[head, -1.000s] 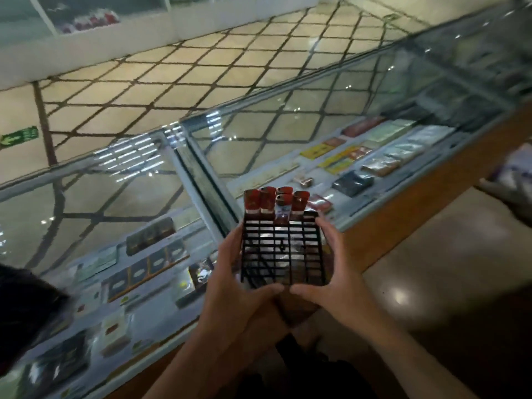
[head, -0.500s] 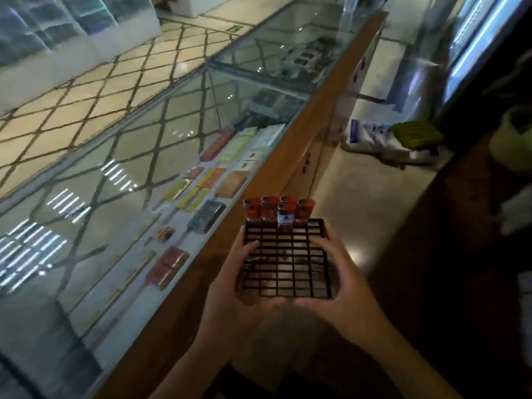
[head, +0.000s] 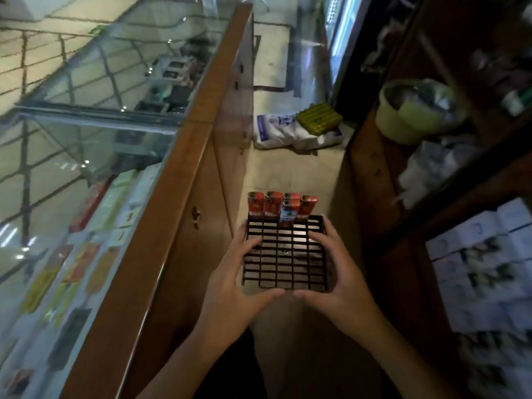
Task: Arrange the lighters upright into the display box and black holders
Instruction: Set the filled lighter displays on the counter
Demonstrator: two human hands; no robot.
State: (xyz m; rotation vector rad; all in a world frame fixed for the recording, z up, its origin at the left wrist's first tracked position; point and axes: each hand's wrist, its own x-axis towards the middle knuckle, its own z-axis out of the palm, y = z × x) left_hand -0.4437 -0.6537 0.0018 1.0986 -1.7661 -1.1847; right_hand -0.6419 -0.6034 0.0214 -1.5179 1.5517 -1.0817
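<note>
A person stood in a narrow aisle and held a black holder (head: 285,256), a square grid of small slots, in both hands above the floor. The left hand (head: 230,286) gripped its left edge, fingers curled over the rim onto the grid and thumb along the near edge. The right hand (head: 339,283) mirrored it on the right edge, fingers curled over the top and thumb pointing left along the near edge, the two thumb tips almost meeting. Five red lighters (head: 280,207) stood upright in the holder's far rows, four side by side and one just in front of them; the other slots looked open. A glass display counter (head: 95,174) with a wooden frame ran along the left. On the right stood dark shelves with white boxes (head: 483,254). White bags (head: 290,131) lay on the far floor.
</note>
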